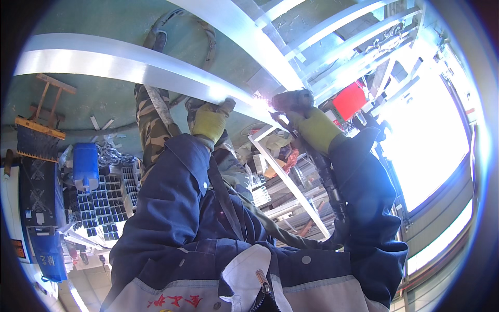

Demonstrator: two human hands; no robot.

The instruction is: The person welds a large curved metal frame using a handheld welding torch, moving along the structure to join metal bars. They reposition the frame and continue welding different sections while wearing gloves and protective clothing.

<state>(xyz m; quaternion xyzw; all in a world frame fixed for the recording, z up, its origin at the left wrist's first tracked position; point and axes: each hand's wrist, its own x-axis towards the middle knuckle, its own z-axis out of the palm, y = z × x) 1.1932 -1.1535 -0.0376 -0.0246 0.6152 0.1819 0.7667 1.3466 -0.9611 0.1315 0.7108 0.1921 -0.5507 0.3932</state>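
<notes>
A bright arc throws sparks where a shiny square metal tube point(140, 60) meets a second metal tube point(260, 41). My right hand point(317, 127), in a yellow-green glove with dark fingers, is closed round a welding torch point(280, 118); glare partly hides its tip, which is at the arc. From the torch a dark cable point(328, 179) runs back along my right forearm. My left hand point(209, 122), gloved alike, is left of the arc at the tube's near edge. Its fingers are curled and its thumb lies against that edge; whether anything is inside them is hidden.
A blue jug point(86, 164) stands at left beside stacked square tubes point(101, 203). Near them are a wooden-handled brush-like tool point(41, 135) and a chain point(112, 153). A red object point(349, 101) is at right. Cables point(158, 31) cross the green floor point(93, 21).
</notes>
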